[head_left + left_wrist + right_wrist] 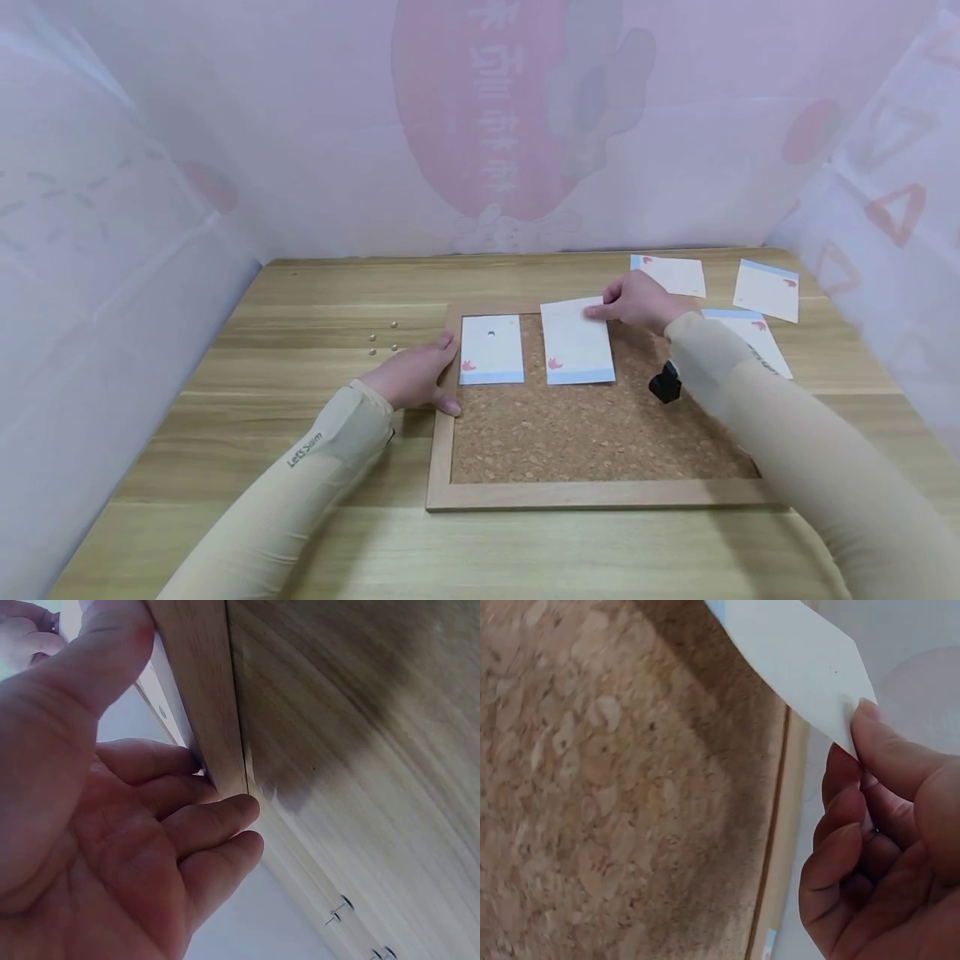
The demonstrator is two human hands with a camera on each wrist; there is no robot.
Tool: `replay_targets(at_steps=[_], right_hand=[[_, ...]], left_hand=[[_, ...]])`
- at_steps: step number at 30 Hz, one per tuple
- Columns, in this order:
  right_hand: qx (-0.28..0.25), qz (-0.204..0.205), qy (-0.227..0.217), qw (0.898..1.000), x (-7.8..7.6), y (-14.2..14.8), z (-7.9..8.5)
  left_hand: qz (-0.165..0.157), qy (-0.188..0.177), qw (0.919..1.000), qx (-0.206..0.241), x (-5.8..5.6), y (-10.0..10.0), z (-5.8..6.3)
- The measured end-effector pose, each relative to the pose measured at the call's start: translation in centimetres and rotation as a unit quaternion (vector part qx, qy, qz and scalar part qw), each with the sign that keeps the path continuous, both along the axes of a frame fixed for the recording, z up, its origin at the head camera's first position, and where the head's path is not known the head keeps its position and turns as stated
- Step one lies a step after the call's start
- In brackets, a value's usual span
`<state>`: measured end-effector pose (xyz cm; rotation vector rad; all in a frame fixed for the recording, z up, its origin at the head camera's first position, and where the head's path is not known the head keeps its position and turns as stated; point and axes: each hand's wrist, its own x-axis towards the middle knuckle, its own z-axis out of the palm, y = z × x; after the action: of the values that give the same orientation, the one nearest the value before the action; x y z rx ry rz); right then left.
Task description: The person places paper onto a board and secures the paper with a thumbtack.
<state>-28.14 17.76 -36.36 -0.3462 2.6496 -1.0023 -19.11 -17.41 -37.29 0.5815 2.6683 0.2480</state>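
A cork board (555, 442) in a pale wooden frame lies on the table. My right hand (633, 302) pinches a white paper card (573, 342) by its upper right corner, between thumb and fingertips. That card has a blue band along its near edge and a small pink print, and it is held over the upper middle of the cork. In the right wrist view the card bends slightly. To its left, another card (491, 358) lies on the cork with a silver thumbtack (491, 334) in it. My left hand (416, 375) rests against the left frame edge, fingers extended.
Several silver thumbtacks (393, 324) stand on the table left of the board, points up in the left wrist view. Three more cards lie at the right: one behind the board (675, 275), one farther right (767, 290), one partly behind the right sleeve (750, 337). Printed curtains (337, 150) enclose the table.
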Motion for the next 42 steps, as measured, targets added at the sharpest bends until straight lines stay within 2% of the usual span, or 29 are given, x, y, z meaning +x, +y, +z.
replay_targets(at_steps=[10, 16, 24, 33, 39, 42], right_hand=[[0.054, 0.003, -0.003, 0.999, -0.8, -0.4, -1.5], [0.065, -0.001, -0.002, 0.998, -0.9, -0.4, -2.0], [0.097, -0.019, 0.002, 0.995, -0.8, -1.0, -1.8], [0.159, -0.037, -0.007, 0.987, -0.5, -1.9, -1.1], [0.191, -0.031, -0.014, 0.981, -0.7, -2.3, -0.8], [0.204, -0.022, -0.011, 0.979, -0.7, -2.4, -0.8]], left_hand=[[0.004, -0.003, 1.0, 0.003, 0.0, 0.2, 0.0], [0.006, -0.007, 0.9999, 0.004, 0.0, 0.3, -0.1], [0.003, -0.005, 1.0, 0.005, 0.0, 0.4, 0.0], [0.003, -0.006, 1.0, 0.003, -0.2, 0.5, -0.1], [0.01, -0.009, 0.9999, 0.002, -0.3, 0.5, -0.2], [0.002, -0.005, 1.0, 0.004, -0.2, 0.4, -0.2]])
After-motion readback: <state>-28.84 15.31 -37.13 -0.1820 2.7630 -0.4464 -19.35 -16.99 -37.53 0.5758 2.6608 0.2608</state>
